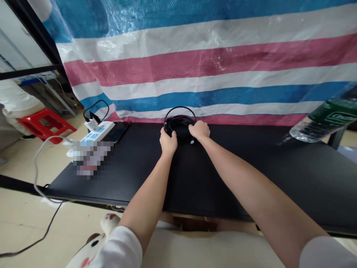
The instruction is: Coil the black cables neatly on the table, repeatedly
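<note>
My left grip [168, 141] and right grip [199, 130] are curled closed on opposite sides of the coiled black cable [181, 119] between them, whose raised loop [180, 107] could spring free if either slackens.

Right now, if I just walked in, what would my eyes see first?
Probably the big plastic sheet with blue, white and red stripes, hanging behind the long black table. Next, the round coil of black cable near the table's back edge, held by the left hand and right hand. Then maybe the bright red plastic stool on the floor at the left.
</note>
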A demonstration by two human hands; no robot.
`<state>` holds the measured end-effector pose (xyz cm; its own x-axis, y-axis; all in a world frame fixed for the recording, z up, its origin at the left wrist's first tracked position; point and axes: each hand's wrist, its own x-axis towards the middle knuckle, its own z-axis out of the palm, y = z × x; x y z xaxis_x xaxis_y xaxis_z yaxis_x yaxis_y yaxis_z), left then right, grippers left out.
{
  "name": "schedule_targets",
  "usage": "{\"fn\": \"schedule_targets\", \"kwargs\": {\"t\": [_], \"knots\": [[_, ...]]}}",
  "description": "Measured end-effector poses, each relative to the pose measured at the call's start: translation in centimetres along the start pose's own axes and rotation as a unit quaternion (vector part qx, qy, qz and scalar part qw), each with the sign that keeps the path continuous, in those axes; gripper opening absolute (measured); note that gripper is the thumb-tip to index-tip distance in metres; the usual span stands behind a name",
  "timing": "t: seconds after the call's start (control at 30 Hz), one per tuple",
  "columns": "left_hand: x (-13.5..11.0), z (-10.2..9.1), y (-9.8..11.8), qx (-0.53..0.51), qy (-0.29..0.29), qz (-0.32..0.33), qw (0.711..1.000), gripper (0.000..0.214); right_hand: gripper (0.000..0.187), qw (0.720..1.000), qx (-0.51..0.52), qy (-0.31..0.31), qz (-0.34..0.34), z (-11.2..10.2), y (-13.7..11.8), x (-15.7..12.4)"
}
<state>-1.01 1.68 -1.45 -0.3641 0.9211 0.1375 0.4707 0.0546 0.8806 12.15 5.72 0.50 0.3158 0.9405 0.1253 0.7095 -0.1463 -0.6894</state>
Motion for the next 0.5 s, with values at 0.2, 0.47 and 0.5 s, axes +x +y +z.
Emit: {"fn": "schedule_targets", "kwargs": {"t": [0.2, 0.47, 0.5], "knots": [[-0.6, 0.8, -0.4, 0.088, -0.033, 0.056, 0.994, 0.064, 0.04, 0.998, -0.046, 0.048, -0.018, 0.1, 0.8, -0.9], [-1.2, 0.6, 0.0, 0.156, -0.013, 0.056, 0.986, 0.052, 0.055, 0.968, -0.148, -0.132, -0.155, 0.3, 2.0, -1.6], [-1.1, 0.6, 0.0, 0.148, -0.014, 0.058, 0.987, 0.051, 0.056, 0.964, -0.152, -0.146, -0.161, 0.2, 2.0, -1.8]]}}
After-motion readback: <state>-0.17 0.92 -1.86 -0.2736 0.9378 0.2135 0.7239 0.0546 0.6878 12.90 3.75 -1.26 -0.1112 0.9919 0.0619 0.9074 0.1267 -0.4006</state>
